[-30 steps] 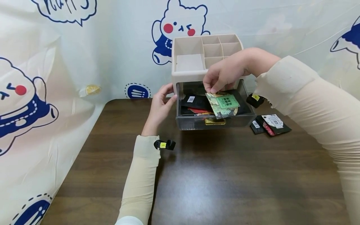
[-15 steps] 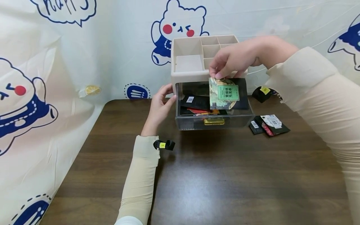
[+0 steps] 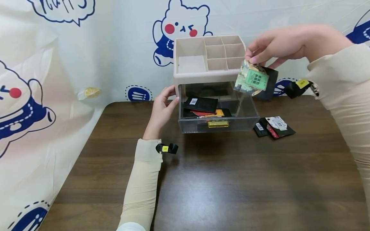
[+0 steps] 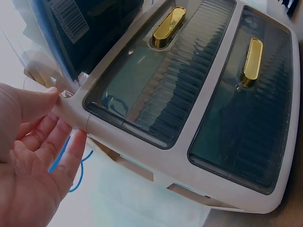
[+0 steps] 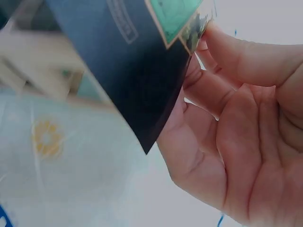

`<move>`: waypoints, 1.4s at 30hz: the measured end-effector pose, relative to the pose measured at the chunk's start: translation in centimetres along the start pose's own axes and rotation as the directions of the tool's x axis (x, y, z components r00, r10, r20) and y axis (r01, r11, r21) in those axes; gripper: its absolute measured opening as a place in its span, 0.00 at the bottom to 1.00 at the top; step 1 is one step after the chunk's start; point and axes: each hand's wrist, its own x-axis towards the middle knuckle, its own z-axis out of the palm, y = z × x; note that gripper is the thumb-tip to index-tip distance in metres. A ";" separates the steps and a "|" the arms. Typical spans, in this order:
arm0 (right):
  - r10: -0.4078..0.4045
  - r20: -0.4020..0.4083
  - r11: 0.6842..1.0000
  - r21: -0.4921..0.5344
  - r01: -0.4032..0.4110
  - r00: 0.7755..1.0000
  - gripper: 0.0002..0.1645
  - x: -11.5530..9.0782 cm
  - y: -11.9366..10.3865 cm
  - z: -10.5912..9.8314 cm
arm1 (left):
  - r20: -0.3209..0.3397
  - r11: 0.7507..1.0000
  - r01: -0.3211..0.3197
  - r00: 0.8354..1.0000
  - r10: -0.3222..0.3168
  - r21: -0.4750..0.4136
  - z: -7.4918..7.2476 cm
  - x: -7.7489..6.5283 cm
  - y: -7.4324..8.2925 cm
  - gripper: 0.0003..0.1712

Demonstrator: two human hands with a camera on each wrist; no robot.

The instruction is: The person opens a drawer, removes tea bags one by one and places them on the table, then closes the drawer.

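One green-labelled sachet [image 3: 255, 78] hangs below my right grip [image 3: 281, 45], which pinches its upper edge; my left grip [image 3: 162, 110], loosely spread, touches the organizer [image 3: 208, 77], a drawer [image 3: 190, 126] to its right.

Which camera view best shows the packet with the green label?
The head view: nearly the whole front of the green-labelled packet shows there. The right wrist view is closer but cuts it off, giving mostly dark surface and a piece of green; the left wrist view does not show it.
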 end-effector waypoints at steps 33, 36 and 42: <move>-0.039 0.305 0.659 0.724 -0.205 0.952 0.17 0.7 23.1 4.0 | -0.019 1.000 -0.021 1.000 0.022 0.020 -1.1 0.4 0.7 0.21; -0.137 0.362 0.613 0.762 -0.208 0.922 0.19 0.7 25.0 4.8 | -0.021 0.999 -0.022 1.000 0.022 0.025 -1.2 0.4 0.9 0.21; -0.091 0.377 0.625 0.742 -0.242 0.922 0.16 0.5 27.1 6.2 | -0.031 0.999 -0.012 0.999 0.013 0.032 -1.4 0.5 1.1 0.21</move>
